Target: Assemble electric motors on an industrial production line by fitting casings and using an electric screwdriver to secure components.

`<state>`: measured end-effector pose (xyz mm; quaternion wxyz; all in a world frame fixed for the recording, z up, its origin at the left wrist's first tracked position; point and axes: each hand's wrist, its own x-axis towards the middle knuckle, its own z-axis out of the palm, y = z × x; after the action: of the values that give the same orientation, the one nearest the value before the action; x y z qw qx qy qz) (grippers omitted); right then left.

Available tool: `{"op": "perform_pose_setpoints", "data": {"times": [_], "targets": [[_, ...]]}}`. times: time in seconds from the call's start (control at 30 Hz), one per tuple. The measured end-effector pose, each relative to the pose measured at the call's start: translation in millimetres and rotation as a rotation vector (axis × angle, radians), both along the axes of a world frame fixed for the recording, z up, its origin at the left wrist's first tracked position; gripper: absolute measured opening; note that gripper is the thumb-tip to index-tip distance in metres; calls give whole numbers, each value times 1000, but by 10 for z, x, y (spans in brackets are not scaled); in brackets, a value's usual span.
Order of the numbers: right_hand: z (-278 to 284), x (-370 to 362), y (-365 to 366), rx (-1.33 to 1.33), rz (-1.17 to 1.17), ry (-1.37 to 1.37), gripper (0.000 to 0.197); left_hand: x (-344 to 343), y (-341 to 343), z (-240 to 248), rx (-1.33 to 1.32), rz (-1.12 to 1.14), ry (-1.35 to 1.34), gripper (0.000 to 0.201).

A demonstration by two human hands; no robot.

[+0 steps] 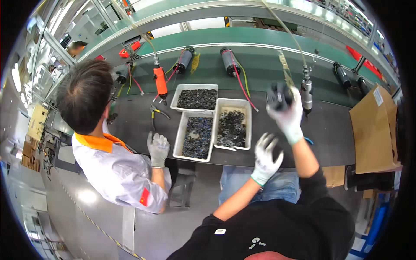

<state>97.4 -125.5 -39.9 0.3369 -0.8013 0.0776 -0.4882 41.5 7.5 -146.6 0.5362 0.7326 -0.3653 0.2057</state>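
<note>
My right hand (pixel 289 117), in a white glove, grips a dark cylindrical part (pixel 279 96) above the workbench; its details are blurred. My left hand (pixel 266 159), also gloved, hovers at the bench's front edge with loosely bent fingers apart and nothing in them. To its left stands a white tray (pixel 248 146) with black rings (pixel 232 128). A second white tray (pixel 178 149) holds small blue and dark rings (pixel 197 136), and a third (pixel 174 104) behind it is full of small black parts (pixel 197 99). Just right of my right hand hangs a silver power screwdriver (pixel 306 92).
A co-worker (pixel 112 173) sits at left, one gloved hand (pixel 159 149) by the bench edge. An orange power screwdriver (pixel 160 81) hangs above yellow-handled pliers (pixel 157 113). Wired black cylinders (pixel 229 61) lie on the green conveyor (pixel 260 50). A cardboard box (pixel 375 130) stands right.
</note>
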Motion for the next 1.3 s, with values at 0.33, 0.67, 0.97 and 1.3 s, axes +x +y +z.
{"op": "perform_pose_setpoints", "data": {"times": [0.33,0.67,0.97,1.3], "targets": [[321,-1867,352,506,618,-438,68,-471,30,546,-251,-837,592,86],[224,-1492,-32,1109,617,-29,49,-1046,249,164,-17,-825,1109,25],[-326,-602,-115,756,254,210,48,-1067,427,115,420,-693,880,30],[-696,-177,-47,166,-213,446,86,-831,462,-172,542,-469,42,25]]}}
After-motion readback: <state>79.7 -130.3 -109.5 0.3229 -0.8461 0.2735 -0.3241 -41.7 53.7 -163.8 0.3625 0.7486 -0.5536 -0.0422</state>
